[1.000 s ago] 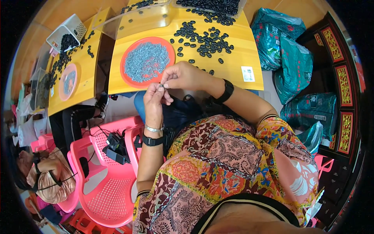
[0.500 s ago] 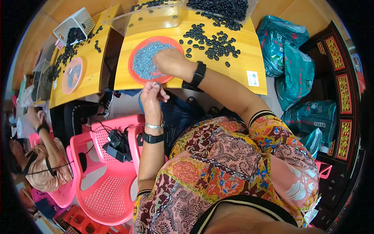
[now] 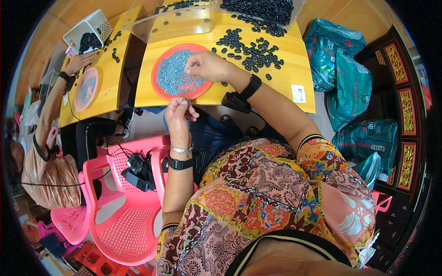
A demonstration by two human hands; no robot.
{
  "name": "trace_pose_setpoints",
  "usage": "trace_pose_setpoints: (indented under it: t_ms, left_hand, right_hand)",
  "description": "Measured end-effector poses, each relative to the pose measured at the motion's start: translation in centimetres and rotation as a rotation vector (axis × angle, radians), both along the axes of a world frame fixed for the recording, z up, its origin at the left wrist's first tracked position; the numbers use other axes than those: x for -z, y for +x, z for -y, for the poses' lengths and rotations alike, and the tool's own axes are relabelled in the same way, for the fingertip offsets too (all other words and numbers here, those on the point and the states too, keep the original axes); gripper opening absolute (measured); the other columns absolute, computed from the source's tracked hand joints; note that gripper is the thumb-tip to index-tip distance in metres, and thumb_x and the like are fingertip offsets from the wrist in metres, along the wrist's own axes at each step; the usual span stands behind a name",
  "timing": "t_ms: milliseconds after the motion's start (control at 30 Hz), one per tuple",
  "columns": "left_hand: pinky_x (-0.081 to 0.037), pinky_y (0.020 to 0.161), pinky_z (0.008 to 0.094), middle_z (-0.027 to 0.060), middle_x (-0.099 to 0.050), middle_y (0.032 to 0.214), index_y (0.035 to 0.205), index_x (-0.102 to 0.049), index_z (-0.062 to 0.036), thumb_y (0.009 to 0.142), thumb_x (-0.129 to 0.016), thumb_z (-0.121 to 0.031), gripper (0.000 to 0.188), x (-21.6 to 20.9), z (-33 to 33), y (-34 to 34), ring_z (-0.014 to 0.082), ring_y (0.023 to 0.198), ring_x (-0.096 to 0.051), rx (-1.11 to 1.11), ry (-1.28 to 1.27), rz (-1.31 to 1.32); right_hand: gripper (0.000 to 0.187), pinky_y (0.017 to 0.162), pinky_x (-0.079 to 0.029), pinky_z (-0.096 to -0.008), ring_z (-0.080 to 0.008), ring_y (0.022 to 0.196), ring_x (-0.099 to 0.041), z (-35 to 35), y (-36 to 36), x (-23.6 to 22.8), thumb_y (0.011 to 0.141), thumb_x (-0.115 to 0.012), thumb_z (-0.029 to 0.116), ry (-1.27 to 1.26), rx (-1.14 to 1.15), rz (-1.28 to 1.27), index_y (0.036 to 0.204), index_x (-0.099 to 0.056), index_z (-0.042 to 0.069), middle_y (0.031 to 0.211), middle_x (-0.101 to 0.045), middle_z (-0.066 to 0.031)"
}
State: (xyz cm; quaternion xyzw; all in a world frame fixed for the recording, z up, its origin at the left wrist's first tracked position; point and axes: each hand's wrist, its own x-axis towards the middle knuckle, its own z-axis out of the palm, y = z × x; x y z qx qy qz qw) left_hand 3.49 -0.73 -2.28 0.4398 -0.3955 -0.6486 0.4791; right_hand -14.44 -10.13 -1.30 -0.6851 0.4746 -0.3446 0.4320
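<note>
- Wearing a multicoloured, patchwork-patterned shirt with a dark, pale-striped collar.
- Sitting beside a pink plastic armchair with a perforated seat, carrying a black boxy device with cables.
- Pinching a small, dark piece between thumb and forefinger of the left hand, just in front of the worktop's near edge; wearing a silver-coloured bracelet and a black band on that wrist.
- Curling the right hand over a round, red plastic dish; unable to tell whether pressed together or pinching anything at the fingertips.
- Filling most of the dish: slim, grey, metallic-looking pieces.
- Lying loose on the yellow wooden worktop, right of the dish: glossy, black, oval pieces.
- Standing at the worktop's far side: a clear plastic bin, beside a heap of more black ovals.
- Standing to the right: shiny, dark-green plastic bags.
- Reaching over a neighbouring yellow table at left: a co-worker's hand, near a white, perforated basket.
</note>
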Motion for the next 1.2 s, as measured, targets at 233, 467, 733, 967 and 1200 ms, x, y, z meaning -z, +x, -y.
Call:
trace_pose_setpoints:
  t_ms: [233,467,733,967,1200]
  left_hand:
    - [-0.042,0.047,0.0205,0.0037,-0.056,0.064,0.084,-0.051,-0.0083,0.090,-0.048,-0.015,0.009,-0.4,-0.2,0.2,0.0128,0.052,-0.056,0.004,-0.033,0.005]
    - [-0.042,0.048,0.0210,0.0040,-0.056,0.065,0.085,-0.051,-0.0080,0.090,-0.049,-0.016,0.010,-0.3,-0.3,0.1,0.0132,0.052,-0.056,0.006,-0.041,-0.003]
    - [-0.040,0.048,0.0194,0.0014,-0.055,0.064,0.083,-0.051,-0.0076,0.091,-0.048,-0.015,0.011,-1.1,-0.4,0.0,0.0101,0.052,-0.054,-0.018,-0.024,-0.017]
    - [-0.039,0.049,0.0192,-0.0003,-0.052,0.065,0.082,-0.051,-0.0059,0.091,-0.047,-0.012,0.012,-1.2,-0.7,-0.3,0.0071,0.055,-0.050,-0.004,-0.105,0.127]
    - [-0.038,0.050,0.0197,-0.0005,-0.050,0.064,0.079,-0.049,-0.0053,0.091,-0.047,-0.010,0.013,-1.5,-0.9,-0.5,0.0065,0.056,-0.047,0.017,-0.143,0.185]
  right_hand:
    - [0.013,0.061,-0.045,-0.0218,-0.0076,0.065,-0.055,-1.7,-0.1,-1.9,0.086,-0.059,0.015,0.153,-0.144,0.173,0.089,-0.060,0.003,0.073,-0.059,-0.0005]
    - [0.013,0.062,-0.045,-0.0219,-0.0073,0.067,-0.053,-2.0,0.1,-1.9,0.087,-0.059,0.015,0.166,-0.069,0.195,0.090,-0.060,0.003,0.074,-0.058,-0.0007]
    - [0.013,0.065,-0.044,-0.0241,-0.0088,0.069,-0.053,-3.8,0.6,-2.3,0.086,-0.059,0.014,-0.026,-0.171,0.164,0.089,-0.059,0.002,0.075,-0.058,0.0006]
    - [0.014,0.065,-0.045,-0.0287,-0.0163,0.069,-0.057,-6.3,0.7,-3.9,0.082,-0.059,0.017,-0.140,-0.180,-0.064,0.084,-0.060,0.004,0.074,-0.062,-0.0067]
    - [0.015,0.063,-0.046,-0.0295,-0.0177,0.067,-0.059,-6.6,0.6,-3.7,0.082,-0.059,0.018,-0.163,-0.168,-0.112,0.084,-0.060,0.004,0.073,-0.062,-0.0084]
